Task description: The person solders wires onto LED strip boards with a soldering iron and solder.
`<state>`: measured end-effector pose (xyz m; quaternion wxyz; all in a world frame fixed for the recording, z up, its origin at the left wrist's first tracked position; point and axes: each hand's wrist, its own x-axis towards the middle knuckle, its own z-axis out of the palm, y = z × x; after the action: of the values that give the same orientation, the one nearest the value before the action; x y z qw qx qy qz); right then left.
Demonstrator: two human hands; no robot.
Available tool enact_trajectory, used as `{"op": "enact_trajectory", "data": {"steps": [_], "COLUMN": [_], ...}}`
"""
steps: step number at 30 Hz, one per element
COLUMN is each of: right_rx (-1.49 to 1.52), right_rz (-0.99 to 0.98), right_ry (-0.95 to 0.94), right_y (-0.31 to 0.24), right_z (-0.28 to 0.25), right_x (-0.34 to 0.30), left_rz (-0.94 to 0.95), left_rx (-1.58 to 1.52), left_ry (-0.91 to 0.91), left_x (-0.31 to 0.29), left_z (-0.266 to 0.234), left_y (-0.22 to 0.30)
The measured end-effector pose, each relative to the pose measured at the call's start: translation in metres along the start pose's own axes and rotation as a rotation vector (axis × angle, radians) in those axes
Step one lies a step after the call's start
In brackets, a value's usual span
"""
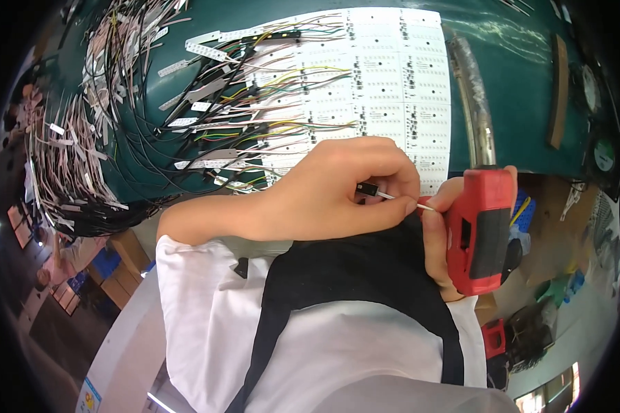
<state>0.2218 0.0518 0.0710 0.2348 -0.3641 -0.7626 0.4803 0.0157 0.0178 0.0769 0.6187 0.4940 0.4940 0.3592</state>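
My left hand (337, 182) is closed in front of my chest, its thumb and fingers pinching a thin white wire (386, 196). A small black piece (366, 188), like a connector or sleeve, sits on that wire within the curl of the fingers. My right hand (434, 241) is wrapped round a red-and-black gun-shaped tool (482, 230) with a long metal barrel (483, 138) pointing away from me. Its thumb and forefinger meet at the wire's pale free end. Part of the right hand is hidden behind the tool.
Beyond my hands, a white sheet of circuit boards (382, 89) lies on the green table (510, 69), with coloured wires across its left side. Bundles of wires (69, 165) and small white strips (210, 49) spread at left. A brown bar (558, 93) lies at far right.
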Motion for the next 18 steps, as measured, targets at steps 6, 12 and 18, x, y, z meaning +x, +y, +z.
{"op": "enact_trajectory", "data": {"steps": [6,12,18], "right_rx": [0.542,0.764,0.770], "right_rz": [0.332,0.337,0.420], "right_ry": [0.049,0.187,0.119], "right_y": [0.006,0.019,0.023], "right_z": [0.016,0.027,0.028], "right_x": [-0.008,-0.022,-0.028], "left_rz": [0.260,0.203,0.203], "left_rx": [0.603,0.678,0.722], "left_ry": [0.459,0.467,0.480], "left_x": [0.012,0.024,0.026], "left_z": [-0.048,-0.062,-0.062], "left_y": [-0.022,-0.052,-0.060]}}
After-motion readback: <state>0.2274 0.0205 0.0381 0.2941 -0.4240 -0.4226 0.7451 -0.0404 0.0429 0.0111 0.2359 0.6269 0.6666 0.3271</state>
